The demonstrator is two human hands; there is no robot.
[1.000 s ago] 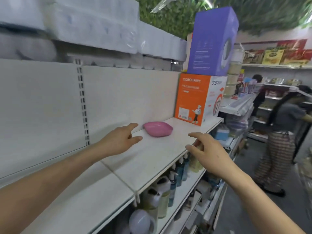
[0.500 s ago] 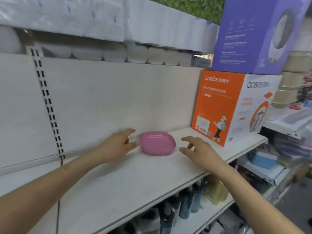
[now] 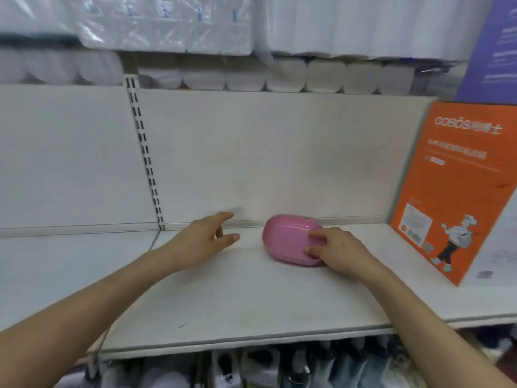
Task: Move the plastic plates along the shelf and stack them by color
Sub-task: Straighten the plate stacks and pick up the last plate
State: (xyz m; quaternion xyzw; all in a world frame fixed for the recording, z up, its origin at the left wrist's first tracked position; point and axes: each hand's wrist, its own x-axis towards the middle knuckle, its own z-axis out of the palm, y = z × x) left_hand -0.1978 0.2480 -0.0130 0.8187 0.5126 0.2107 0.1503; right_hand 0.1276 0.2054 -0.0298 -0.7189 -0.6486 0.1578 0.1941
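A pink plastic plate [image 3: 285, 239] lies upside down on the white shelf [image 3: 251, 303], near the back wall. My right hand [image 3: 333, 247] grips its right side, fingers on its top and thumb at the lower rim. My left hand [image 3: 204, 239] hovers a short way to the plate's left, fingers relaxed and spread, holding nothing and apart from the plate.
An orange and white box [image 3: 453, 186] stands at the shelf's right end, with a purple box [image 3: 492, 49] on top. Wrapped paper rolls [image 3: 251, 43] fill the shelf above. Bottles [image 3: 265, 368] sit on the shelf below.
My right hand has reached left and taken hold of the pink plate's right side. My left hand has drawn slightly away from the plate. The camera has turned to face the shelf.
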